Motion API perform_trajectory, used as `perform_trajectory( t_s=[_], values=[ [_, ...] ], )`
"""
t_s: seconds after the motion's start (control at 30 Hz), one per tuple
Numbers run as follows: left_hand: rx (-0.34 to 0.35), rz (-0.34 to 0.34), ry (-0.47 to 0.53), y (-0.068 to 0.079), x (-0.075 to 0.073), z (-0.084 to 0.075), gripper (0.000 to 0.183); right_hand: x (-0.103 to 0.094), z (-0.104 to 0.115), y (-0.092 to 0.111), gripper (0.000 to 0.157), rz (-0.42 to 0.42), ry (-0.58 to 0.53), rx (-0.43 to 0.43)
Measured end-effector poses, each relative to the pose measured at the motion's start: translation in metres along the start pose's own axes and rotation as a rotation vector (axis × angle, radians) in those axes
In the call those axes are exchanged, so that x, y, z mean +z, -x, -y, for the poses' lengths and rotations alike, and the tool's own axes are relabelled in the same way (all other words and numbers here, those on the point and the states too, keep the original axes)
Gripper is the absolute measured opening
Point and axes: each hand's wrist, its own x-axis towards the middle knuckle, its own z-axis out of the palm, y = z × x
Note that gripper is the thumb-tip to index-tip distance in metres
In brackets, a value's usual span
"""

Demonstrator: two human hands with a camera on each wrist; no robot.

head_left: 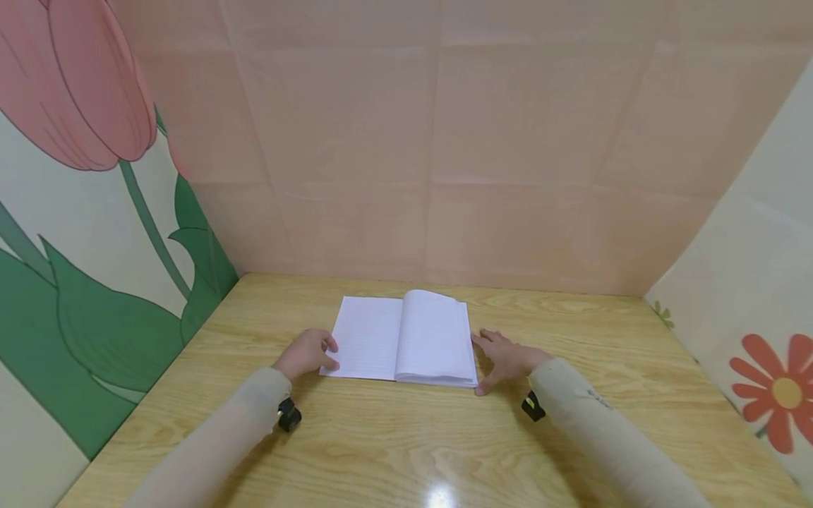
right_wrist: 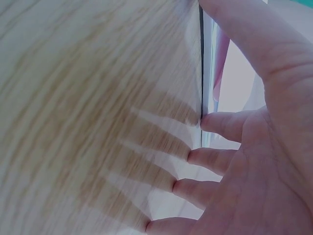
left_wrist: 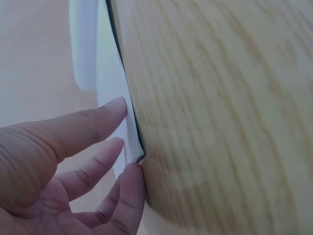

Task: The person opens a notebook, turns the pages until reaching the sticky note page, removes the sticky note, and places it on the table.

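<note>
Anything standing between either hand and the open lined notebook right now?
Nothing visible blocks either side: the left hand touches the open lined notebook near its near-left corner, and the right hand lies right at the opposite edge.

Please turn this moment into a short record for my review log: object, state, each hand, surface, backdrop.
object: notebook
state: lying open; right-hand pages curve up from the spine
left hand: curled at the notebook's near left corner
right hand: fingers spread along its right edge
surface: wood-grain table
backdrop: creased pink sheet
</note>
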Motion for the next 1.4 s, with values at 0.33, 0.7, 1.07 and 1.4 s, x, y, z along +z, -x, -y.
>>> perform_trajectory(
  t_s=[0.33, 0.7, 1.07, 1.4],
  values=[
    [0.028, -0.042, -0.067, -0.005, -0.009, -0.019, 0.027, 0.003, -0.001, 0.002, 0.115, -0.01, -0.013, -0.023],
    [0.288, 0.053, 0.452, -0.004, 0.0, -0.098, 0.03, 0.0, -0.002, 0.002, 0.116, -0.011, 0.007, -0.035],
    [0.351, 0.223, 0.464, -0.007, 0.057, -0.148, 0.026, -0.001, -0.002, -0.002, 0.116, -0.013, 0.012, -0.017],
    [0.292, 0.303, 0.335, -0.016, 0.095, -0.151, 0.018, 0.001, -0.004, -0.003, 0.116, -0.018, 0.022, -0.022]
  ],
)
